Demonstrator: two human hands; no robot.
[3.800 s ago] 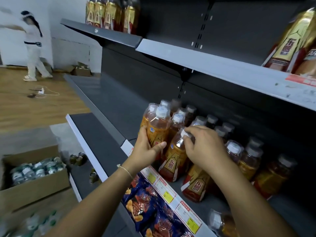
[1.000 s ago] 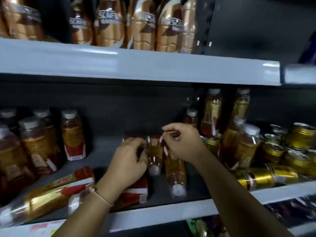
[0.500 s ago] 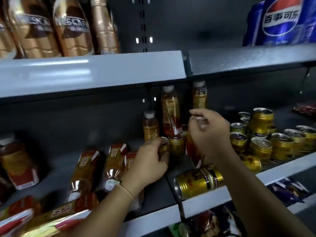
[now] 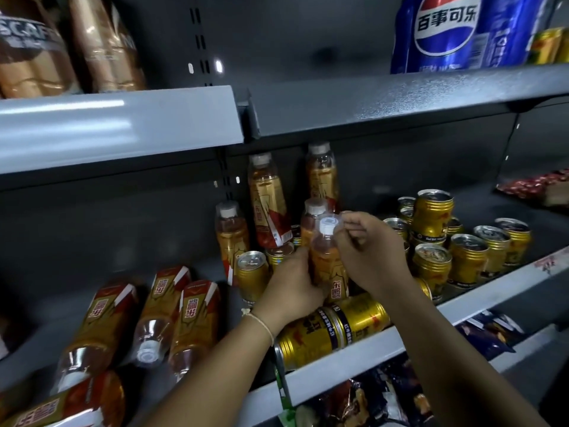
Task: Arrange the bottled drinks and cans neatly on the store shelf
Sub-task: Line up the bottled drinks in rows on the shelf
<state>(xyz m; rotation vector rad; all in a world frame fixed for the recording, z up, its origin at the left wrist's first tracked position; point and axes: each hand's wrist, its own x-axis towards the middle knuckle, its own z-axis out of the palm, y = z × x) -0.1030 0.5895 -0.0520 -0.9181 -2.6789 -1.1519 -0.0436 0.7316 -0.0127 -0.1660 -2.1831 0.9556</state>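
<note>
bottle upright mid-shelf, between standing bottles behind and gold cans to right. left hand wraps lower body, right hand pinches cap area, both grasping it. advice: keep base flat, turn label outward, slide back into bottle row. watch fallen can lying just below hands at shelf lip; nudge risks roll-off.

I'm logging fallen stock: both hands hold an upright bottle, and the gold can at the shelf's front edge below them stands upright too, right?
Not quite. The head view shows the gold can lying on its side at the shelf edge. The left hand and right hand do hold an upright bottle.
</note>
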